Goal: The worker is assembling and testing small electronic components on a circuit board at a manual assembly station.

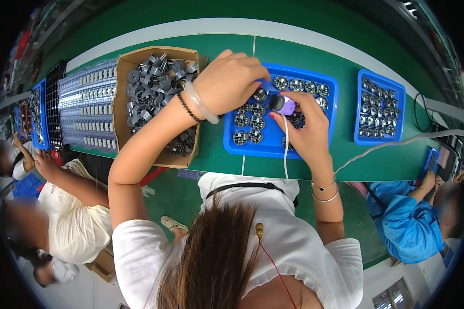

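My right hand (309,118) is closed round a small purple handheld device (287,106) with a black end and a white cord (286,149). The black end points left, toward a round silver-and-black component (260,95). At that component my left hand (236,77) has its fingers bent in and pinched; they partly hide it. Both hands are over a blue tray (267,150) with rows of similar round components (241,119). My right hand covers some of the tray's contents.
Left of the tray stands an open cardboard box (159,161) heaped with grey cylindrical parts (148,95). Beyond it lie clear plastic trays (90,110) of small pieces. A second blue tray (380,138) of components sits right. Co-workers sit on either side; a white cable (397,142) crosses the green table.
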A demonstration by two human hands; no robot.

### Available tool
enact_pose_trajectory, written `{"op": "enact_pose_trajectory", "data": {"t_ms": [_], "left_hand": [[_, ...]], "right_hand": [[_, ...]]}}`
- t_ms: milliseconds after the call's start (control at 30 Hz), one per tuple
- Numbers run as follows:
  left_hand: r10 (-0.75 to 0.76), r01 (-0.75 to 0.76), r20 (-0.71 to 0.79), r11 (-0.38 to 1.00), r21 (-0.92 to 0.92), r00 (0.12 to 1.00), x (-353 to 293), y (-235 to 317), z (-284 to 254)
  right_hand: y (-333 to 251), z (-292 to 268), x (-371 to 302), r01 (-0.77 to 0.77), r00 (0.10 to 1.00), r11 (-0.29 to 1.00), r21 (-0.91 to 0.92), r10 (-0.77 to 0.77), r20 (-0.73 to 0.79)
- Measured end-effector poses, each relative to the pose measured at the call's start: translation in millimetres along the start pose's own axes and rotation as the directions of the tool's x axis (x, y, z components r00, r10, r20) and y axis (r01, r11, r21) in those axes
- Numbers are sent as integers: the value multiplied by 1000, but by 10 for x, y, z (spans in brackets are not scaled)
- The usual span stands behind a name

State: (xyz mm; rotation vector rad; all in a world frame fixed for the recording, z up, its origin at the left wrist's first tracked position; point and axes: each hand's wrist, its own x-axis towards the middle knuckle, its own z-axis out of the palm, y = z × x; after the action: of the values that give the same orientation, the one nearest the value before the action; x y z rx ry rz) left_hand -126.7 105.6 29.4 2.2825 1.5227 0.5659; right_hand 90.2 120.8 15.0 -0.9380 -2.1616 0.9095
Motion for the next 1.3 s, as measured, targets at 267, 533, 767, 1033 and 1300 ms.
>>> {"op": "enact_pose_trajectory", "data": {"t_ms": [267,533,767,1033,1300], "left_hand": [[65,-69,66,995,67,996,-78,22,10],[218,-210,-56,971,115,974,45,92,135],[177,-183,53,974,133,983,112,136,278],[16,-16,3,997,-71,1000,34,112,203],[100,-99,45,994,-37,994,-165,152,72]], "right_hand": [[21,7,-24,-13,1000,1000,-4,13,-23],[98,-122,-179,-162,977,974,156,180,-110],[65,-285,-321,-8,991,995,99,21,-132],[-10,-30,-171,23,999,999,27,-24,22],[0,-51,-221,-29,999,998,52,28,24]]}}
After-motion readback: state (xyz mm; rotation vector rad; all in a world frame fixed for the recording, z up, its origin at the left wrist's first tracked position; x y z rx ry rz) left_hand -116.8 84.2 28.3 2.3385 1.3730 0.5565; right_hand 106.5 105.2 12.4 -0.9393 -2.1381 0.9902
